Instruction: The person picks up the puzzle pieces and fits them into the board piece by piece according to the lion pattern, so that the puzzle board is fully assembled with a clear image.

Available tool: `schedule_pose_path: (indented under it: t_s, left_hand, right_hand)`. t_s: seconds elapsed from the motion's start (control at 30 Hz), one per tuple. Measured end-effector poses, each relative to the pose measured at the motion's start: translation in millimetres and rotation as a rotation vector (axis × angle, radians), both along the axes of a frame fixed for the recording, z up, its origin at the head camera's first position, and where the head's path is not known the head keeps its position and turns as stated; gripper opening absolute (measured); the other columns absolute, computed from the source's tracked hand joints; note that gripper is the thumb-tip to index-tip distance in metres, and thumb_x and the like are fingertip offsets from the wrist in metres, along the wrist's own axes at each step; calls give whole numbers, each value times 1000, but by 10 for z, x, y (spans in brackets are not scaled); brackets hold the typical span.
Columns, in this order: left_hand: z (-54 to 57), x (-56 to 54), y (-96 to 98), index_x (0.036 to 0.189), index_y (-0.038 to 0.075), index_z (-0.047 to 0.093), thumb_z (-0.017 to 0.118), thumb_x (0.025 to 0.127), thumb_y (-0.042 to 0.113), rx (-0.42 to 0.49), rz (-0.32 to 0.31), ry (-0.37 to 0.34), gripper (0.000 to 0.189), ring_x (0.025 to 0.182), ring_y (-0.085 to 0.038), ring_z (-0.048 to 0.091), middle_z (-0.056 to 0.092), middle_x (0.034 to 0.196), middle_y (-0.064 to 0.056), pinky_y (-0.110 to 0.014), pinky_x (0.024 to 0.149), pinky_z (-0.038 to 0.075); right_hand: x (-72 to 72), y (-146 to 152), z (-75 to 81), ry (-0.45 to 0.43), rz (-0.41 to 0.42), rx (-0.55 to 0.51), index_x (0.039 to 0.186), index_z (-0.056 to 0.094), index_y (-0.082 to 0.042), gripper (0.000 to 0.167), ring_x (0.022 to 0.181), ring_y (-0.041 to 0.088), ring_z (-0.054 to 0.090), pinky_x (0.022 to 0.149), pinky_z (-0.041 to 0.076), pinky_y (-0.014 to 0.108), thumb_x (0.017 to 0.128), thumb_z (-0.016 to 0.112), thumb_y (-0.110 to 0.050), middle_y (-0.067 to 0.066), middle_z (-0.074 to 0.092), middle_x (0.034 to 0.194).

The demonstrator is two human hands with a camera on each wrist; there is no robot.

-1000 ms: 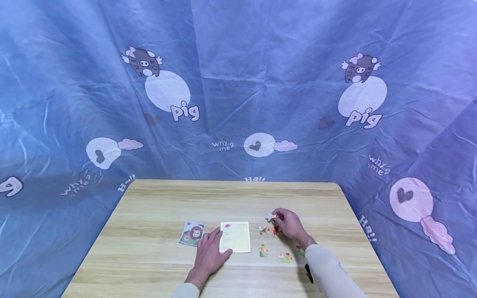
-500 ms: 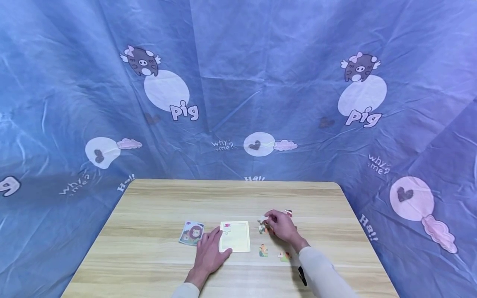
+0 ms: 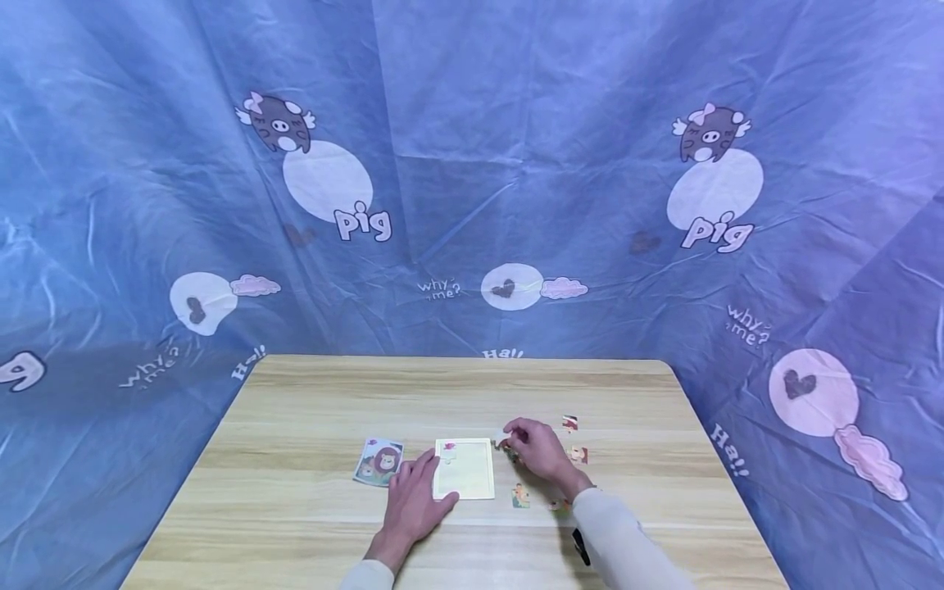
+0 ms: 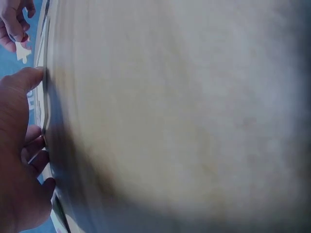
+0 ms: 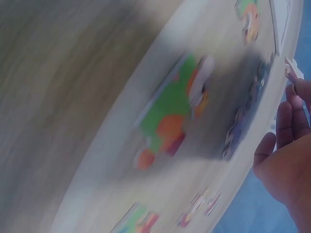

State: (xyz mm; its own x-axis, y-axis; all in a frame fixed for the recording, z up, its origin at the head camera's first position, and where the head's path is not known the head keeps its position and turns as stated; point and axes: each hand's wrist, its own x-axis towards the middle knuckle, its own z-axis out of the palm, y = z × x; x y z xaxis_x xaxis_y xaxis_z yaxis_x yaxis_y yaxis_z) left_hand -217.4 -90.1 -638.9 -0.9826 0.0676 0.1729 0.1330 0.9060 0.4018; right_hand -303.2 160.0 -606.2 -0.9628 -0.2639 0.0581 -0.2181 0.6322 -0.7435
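The right hand [image 3: 542, 451] is pinching a puzzle piece [image 4: 23, 52] near the tray's [image 3: 472, 475] right edge; the left hand [image 3: 419, 496], spread, is touching its left edge. Behind the desk [image 3: 280, 492], a blue curtain [image 3: 457, 188] is showing "pig," "why me?" and "Ha!!"

Bare hands and forearms, mainly as seen from the head. The left hand [image 3: 420, 500] lies with its back uppermost, its fingers [image 3: 419, 465] extended forward and its thumb [image 3: 447, 501] spread inward; the left wrist [image 3: 391, 549] emerges from a pale sleeve [image 3: 367, 576]. The right hand [image 3: 540, 449] reaches farther forward, thumb and forefinger [image 3: 519, 424] meeting in a pinch; in the right wrist view its remaining fingers [image 5: 285, 124] are loosely bent. The right forearm [image 3: 627, 537], also sleeved, slants inward from the lower right.
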Motion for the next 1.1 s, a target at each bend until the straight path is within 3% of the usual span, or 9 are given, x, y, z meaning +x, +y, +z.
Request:
schedule_pose_path:
  t_s: [0.27,0.53,1.1]
  left_hand:
    - [64,-32,-9,128,8,59,72,72,52,-13,-4,-24,72,113,-25,49,53,140,-5,-44,88,39]
    - [108,-42,-3,123,11,62,73,69,53,-80,7,8,69,111,-26,50,57,128,-5,-44,88,41]
    - [126,-44,21,120,11,65,73,71,52,-108,10,6,64,107,-25,52,58,123,-6,-42,84,46]
  right_hand:
    - [12,-190,-37,56,63,17,101,68,-13,13,70,3,56,68,49,23,90,62,-10,-6,69,82]
    - [13,-386,-63,26,89,30,100,69,-13,13,68,4,53,66,46,21,90,62,-11,-8,64,77]
    - [45,-602,-78,27,73,49,97,69,-16,12,65,2,51,66,45,21,87,64,-12,-10,60,72]
